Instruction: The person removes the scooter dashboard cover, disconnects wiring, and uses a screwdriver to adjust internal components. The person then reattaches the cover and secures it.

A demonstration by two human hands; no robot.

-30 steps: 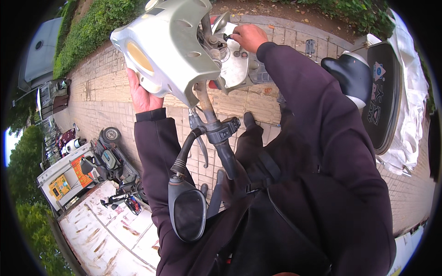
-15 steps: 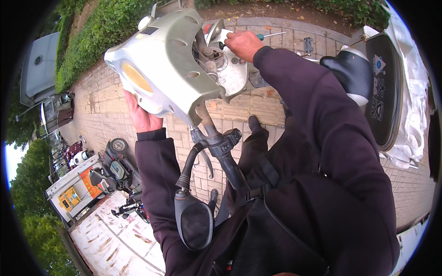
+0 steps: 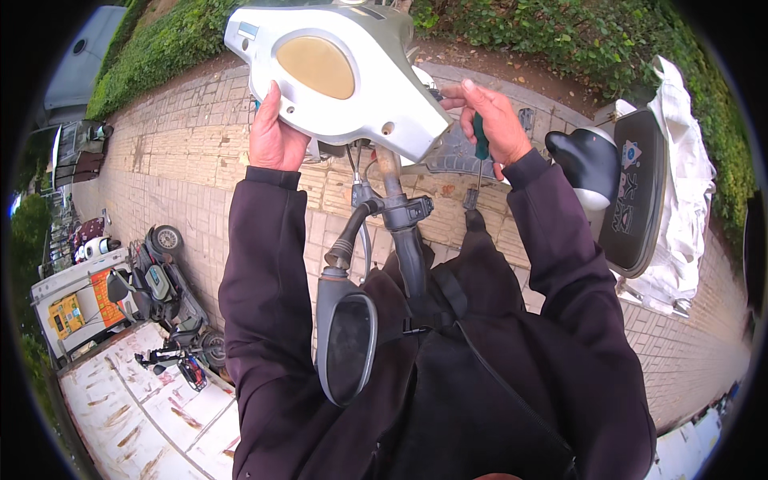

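Note:
A silver scooter headlight cover [image 3: 376,104] with a yellowish oval panel is tilted so its front faces me. My left hand [image 3: 276,132] grips its lower left edge, thumb on the front, fingers hidden behind. At its right edge, my right hand [image 3: 496,120] holds a screwdriver [image 3: 481,138] with a green handle, shaft pointing down. That hand's thumb and forefinger reach a small dark part [image 3: 436,94] beside the cover, which I cannot make out. Below the cover stand the handlebar [image 3: 410,260], its switch housing [image 3: 408,213] and a black mirror [image 3: 350,348].
A black and white scooter seat [image 3: 588,164] and a dark backrest board [image 3: 636,192] are at the right, by white sheeting [image 3: 680,184]. Hedges [image 3: 552,40] line the far side. A cart [image 3: 84,308] and a parked scooter [image 3: 156,280] stand at the left on brick paving.
The cover has swung round, its front now turned toward me and hiding the parts behind. My right hand has drawn back to the right, and the screwdriver now points down. The view has shifted.

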